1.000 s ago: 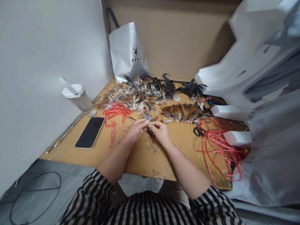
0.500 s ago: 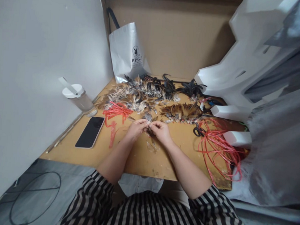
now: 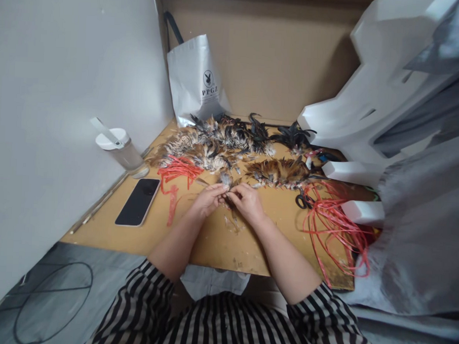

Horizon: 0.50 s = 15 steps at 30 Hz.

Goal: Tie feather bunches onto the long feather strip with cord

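Close together over the middle of the table, my two hands work at a small bunch of feathers (image 3: pixel 225 179) with a grey, fluffy top. My left hand (image 3: pixel 210 197) pinches its lower end between thumb and fingers. Just to the right, my right hand (image 3: pixel 247 200) is closed in a pinch near the same spot; a dark feather seems to be at its fingertips, though the fingers partly hide it. Loose feather bits (image 3: pixel 233 224) lie on the table below my hands. Behind them are a brown feather pile (image 3: pixel 280 171) and a larger mixed feather pile (image 3: pixel 215 141).
Red plastic strips (image 3: pixel 180 169) lie left of my hands, near a phone (image 3: pixel 137 202) and a lidded cup (image 3: pixel 120 149). On the right are black-handled scissors (image 3: pixel 303 200) and a tangle of red strips (image 3: pixel 336 222). A silver bag (image 3: pixel 193 79) stands behind; white foam pieces (image 3: pixel 360 212) jut in.
My right fingertips have moved slightly down and apart from the left ones. The grey feather bunch shows more clearly in my left hand.
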Available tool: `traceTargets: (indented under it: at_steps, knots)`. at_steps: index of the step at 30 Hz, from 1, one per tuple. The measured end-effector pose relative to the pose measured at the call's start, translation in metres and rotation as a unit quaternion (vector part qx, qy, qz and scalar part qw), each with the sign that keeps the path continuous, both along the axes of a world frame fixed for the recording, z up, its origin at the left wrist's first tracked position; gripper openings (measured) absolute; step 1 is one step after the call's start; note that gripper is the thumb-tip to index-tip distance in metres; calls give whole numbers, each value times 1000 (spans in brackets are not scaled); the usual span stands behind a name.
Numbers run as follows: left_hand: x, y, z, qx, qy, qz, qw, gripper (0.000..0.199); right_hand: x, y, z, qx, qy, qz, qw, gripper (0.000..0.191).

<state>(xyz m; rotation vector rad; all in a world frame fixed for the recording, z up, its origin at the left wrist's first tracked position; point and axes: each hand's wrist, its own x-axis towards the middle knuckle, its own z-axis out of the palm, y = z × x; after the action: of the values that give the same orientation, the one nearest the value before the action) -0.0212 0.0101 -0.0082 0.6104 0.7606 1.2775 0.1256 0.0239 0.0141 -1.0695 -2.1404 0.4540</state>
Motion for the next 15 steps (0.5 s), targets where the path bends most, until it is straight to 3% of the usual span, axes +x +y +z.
traceTargets:
  at_steps: [9, 15]
  knots:
    - [-1, -2, 3, -8, 29, -18, 999, 17, 2, 4, -4, 31, -6, -9, 999, 25]
    - [-13, 3, 5, -5, 17, 93, 995, 19, 7, 13, -7, -56, -75, 11, 996, 14]
